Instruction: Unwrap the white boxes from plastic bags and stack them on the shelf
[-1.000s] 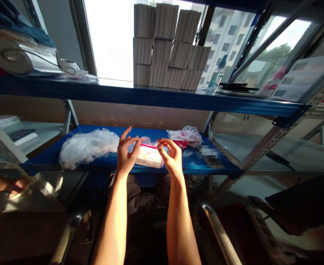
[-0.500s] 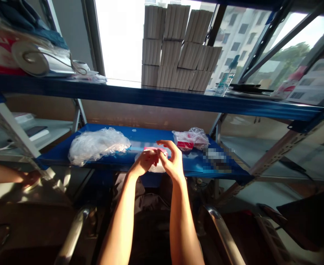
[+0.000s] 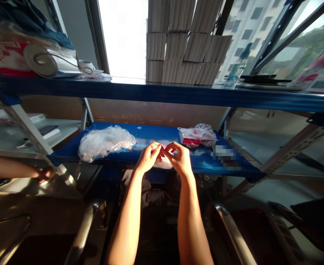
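Over the front edge of the blue shelf, my left hand and my right hand come together, thumbs and fingers pinched. What lies between the fingertips is too small to tell. Just behind and below them is a pink-and-white packet that looks wrapped in clear plastic, mostly covered by my hands. To the left lies a heap of clear plastic bags. Right of my hands, a red-and-white box sits inside crumpled clear plastic.
An upper blue shelf crosses above my hands, bearing stacked grey-white boxes and a white roll. Metal posts stand at the sides. Another person's hand is at far left. Chair armrests flank my forearms.
My right hand's fingers have closed from a loosely open curl into a pinch beside the left. The whole view has shifted slightly, with the shelf's contents appearing farther right.
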Demonstrator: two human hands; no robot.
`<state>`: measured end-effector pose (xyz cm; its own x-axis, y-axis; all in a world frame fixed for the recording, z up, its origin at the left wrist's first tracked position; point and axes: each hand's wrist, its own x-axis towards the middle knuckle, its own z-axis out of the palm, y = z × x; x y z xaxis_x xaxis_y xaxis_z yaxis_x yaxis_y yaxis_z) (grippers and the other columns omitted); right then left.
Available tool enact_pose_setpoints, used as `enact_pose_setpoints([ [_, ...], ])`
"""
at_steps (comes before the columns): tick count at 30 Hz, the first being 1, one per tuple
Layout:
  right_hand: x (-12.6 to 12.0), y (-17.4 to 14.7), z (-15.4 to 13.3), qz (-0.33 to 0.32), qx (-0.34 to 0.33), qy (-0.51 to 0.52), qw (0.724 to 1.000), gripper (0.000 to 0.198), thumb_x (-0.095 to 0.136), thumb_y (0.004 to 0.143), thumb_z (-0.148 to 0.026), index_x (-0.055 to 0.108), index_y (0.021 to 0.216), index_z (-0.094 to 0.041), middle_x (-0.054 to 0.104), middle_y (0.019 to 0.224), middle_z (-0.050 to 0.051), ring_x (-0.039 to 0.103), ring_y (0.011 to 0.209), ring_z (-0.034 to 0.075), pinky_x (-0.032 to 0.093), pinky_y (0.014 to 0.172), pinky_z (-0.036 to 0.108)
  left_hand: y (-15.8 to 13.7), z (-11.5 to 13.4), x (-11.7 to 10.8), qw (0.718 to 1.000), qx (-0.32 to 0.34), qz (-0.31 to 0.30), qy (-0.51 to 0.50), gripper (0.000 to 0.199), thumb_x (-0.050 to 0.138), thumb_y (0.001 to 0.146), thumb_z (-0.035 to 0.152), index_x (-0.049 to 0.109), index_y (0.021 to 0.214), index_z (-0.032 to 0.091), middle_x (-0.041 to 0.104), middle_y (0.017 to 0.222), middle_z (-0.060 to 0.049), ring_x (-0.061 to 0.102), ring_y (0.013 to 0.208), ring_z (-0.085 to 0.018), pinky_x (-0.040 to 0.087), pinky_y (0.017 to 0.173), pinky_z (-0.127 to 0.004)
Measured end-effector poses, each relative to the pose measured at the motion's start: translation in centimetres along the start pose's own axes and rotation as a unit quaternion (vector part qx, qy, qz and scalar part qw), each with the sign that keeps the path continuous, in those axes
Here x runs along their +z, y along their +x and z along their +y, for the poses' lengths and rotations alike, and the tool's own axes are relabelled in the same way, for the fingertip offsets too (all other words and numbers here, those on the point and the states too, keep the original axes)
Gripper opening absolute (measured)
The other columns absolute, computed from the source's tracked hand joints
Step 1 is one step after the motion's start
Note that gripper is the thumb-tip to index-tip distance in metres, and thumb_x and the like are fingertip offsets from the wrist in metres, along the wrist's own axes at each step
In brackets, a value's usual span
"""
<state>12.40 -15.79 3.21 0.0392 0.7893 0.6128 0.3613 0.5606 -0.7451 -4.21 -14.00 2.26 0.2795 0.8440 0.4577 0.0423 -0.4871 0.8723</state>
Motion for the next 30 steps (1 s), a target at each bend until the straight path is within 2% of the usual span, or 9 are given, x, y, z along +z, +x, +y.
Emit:
enact_pose_setpoints([
  [5,-1.1,-0.2,-1.5,0.012,0.038,0.079,0.996,0.034,0.080,0.085,-0.054,0.070,0.086,-0.022,0.074,0.076,0.005,0.069,0.067,0.021,0.056,0.063,0.033,0.3,-0.4,0.1,0.998,-0.017,0.023,-0.061,0.030,0.066,0.094,0.047,0.069,0.102,0.018,0.078,0.088,-0.006,0.075,0.073,-0.019,0.061,0.069,-0.031],
  [9,-2.0,-0.5,-2.3,-0.072,0.124,0.172,0.975,0.040,0.083,0.078,-0.056,0.066,0.092,-0.023,0.077,0.076,0.004,0.075,0.069,0.023,0.060,0.064,0.035,0.2,-0.3,-0.1,0.995,-0.032,0.069,-0.071,0.028,0.076,0.086,0.043,0.071,0.099,0.019,0.081,0.092,-0.008,0.078,0.080,-0.023,0.064,0.075,-0.036],
  [12,-1.5,-0.6,-1.6,-0.120,0.159,0.194,0.960,0.045,0.088,0.072,-0.050,0.060,0.096,-0.025,0.079,0.074,0.003,0.077,0.069,0.025,0.060,0.064,0.035,0.0,-0.1,-0.1,0.996,-0.030,0.063,-0.058,0.028,0.079,0.084,0.042,0.070,0.098,0.019,0.081,0.096,-0.009,0.079,0.084,-0.024,0.065,0.076,-0.037],
  [15,-0.1,-0.7,-0.5,-0.108,0.168,0.196,0.960,0.045,0.087,0.070,-0.043,0.056,0.098,-0.027,0.077,0.070,0.000,0.077,0.067,0.025,0.060,0.062,0.035,-0.2,0.2,-0.3,0.998,-0.019,0.042,-0.030,0.027,0.080,0.083,0.041,0.073,0.098,0.020,0.082,0.098,-0.008,0.079,0.086,-0.024,0.066,0.074,-0.036],
  [19,1.7,-0.6,0.4,-0.079,0.123,0.156,0.977,0.036,0.082,0.075,-0.034,0.063,0.104,-0.027,0.075,0.071,-0.001,0.073,0.064,0.023,0.059,0.060,0.036,-0.5,0.6,-1.3,0.999,0.008,0.029,0.031,0.018,0.078,0.086,0.036,0.076,0.097,0.022,0.082,0.100,-0.007,0.078,0.092,-0.023,0.064,0.081,-0.034],
  [22,2.3,-0.4,0.6,-0.055,0.046,0.035,0.997,0.027,0.079,0.080,-0.029,0.072,0.105,-0.025,0.073,0.075,0.001,0.069,0.066,0.022,0.059,0.066,0.036,-0.7,0.7,-2.2,0.998,0.020,0.034,0.052,0.015,0.076,0.087,0.032,0.076,0.099,0.023,0.082,0.102,-0.006,0.078,0.094,-0.022,0.062,0.086,-0.034],
  [25,2.5,-0.2,1.0,-0.010,-0.053,-0.089,0.995,0.023,0.077,0.080,-0.020,0.079,0.103,-0.024,0.076,0.104,0.010,0.070,0.096,0.028,0.058,0.088,0.042,-0.9,0.8,-2.7,0.997,0.029,0.026,0.071,0.016,0.075,0.085,0.027,0.077,0.101,0.023,0.081,0.102,-0.006,0.078,0.094,-0.022,0.062,0.089,-0.035],
  [27,2.8,-0.2,1.4,-0.022,-0.090,-0.113,0.989,0.026,0.071,0.083,-0.014,0.079,0.105,-0.024,0.076,0.116,0.012,0.069,0.108,0.030,0.055,0.097,0.046,-1.0,0.8,-2.7,0.996,0.038,0.023,0.082,0.016,0.072,0.085,0.023,0.077,0.101,0.023,0.081,0.104,-0.006,0.078,0.095,-0.023,0.061,0.091,-0.036],
  [30,3.3,-0.4,2.0,-0.045,-0.062,-0.105,0.992,0.032,0.060,0.088,-0.011,0.078,0.111,-0.023,0.081,0.097,0.008,0.074,0.090,0.027,0.055,0.093,0.044,-0.9,0.7,-2.3,0.994,0.047,0.037,0.093,0.017,0.069,0.086,0.021,0.076,0.101,0.023,0.082,0.102,-0.006,0.079,0.096,-0.023,0.061,0.092,-0.036],
])
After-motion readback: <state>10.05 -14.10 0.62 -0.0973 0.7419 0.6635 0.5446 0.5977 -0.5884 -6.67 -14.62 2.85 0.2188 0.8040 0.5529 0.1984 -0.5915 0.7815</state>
